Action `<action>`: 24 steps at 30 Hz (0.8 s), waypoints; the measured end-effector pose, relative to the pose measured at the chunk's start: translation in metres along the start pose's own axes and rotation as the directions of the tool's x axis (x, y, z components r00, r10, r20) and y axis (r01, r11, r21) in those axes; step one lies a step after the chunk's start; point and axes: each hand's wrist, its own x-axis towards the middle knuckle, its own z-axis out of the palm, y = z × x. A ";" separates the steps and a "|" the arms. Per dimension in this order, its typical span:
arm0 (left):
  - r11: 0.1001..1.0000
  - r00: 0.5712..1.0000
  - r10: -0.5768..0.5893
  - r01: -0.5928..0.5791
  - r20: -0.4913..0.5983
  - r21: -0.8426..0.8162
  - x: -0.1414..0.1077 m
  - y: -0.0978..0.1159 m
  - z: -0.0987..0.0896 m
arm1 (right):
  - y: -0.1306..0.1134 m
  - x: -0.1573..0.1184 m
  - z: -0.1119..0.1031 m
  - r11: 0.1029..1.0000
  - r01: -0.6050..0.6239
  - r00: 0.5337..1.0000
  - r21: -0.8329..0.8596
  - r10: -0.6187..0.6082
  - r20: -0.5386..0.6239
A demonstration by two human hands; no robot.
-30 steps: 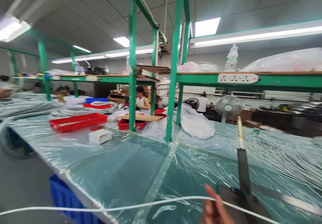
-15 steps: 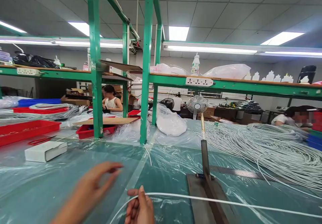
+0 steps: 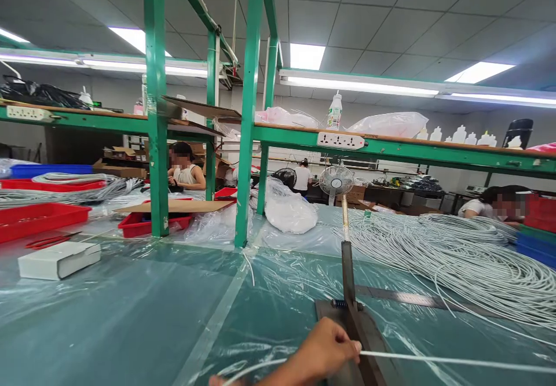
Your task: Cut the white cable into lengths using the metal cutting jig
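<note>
My left hand [image 3: 328,348] reaches across from the lower left and pinches a white cable [image 3: 434,358] between thumb and fingertips, beside the metal lever cutter [image 3: 348,276]. From there the cable runs to the right edge. Another stretch of it curves out at the lower left of my left wrist, where fingertips of my right hand [image 3: 216,381] show against it at the bottom edge. The rest of my right hand is out of frame or hidden by my left forearm.
Coiled white cables [image 3: 452,258] cover the right side. A white box [image 3: 58,260] and red trays [image 3: 41,223] are at the left. Green shelf posts [image 3: 246,143] rise behind the plastic-covered table. A fan [image 3: 336,180] and several people stand or sit further back.
My left hand has moved right from open air over the table and closed on the cable by the cutter. My right hand has dropped lower, mostly out of sight. The view has shifted slightly.
</note>
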 end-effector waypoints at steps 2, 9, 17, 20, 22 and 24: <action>0.997 1.000 0.010 -0.012 -0.018 -0.075 0.006 -0.002 0.000 | -0.012 -0.007 -0.020 0.997 0.073 0.997 -0.033 -0.073 0.011; 0.985 0.995 -0.039 0.023 -0.087 -0.172 0.013 -0.001 0.004 | -0.087 -0.004 -0.017 0.888 0.159 0.987 -0.431 -0.154 0.048; 0.957 0.983 -0.168 0.145 -0.073 -0.251 0.020 -0.002 0.011 | -0.169 0.139 -0.069 0.825 -0.055 0.887 -0.563 -0.218 -0.406; 0.936 0.960 -0.275 0.256 -0.045 -0.242 0.021 0.002 0.012 | -0.160 0.167 -0.079 0.853 -0.150 0.904 -0.499 -0.086 -0.418; 0.920 0.938 -0.343 0.325 -0.052 -0.217 0.023 0.001 0.014 | -0.153 0.176 -0.080 0.874 -0.172 0.915 -0.455 -0.029 -0.401; 0.920 0.928 -0.363 0.344 -0.081 -0.188 0.027 -0.003 0.016 | -0.149 0.179 -0.080 0.891 -0.177 0.921 -0.419 0.000 -0.390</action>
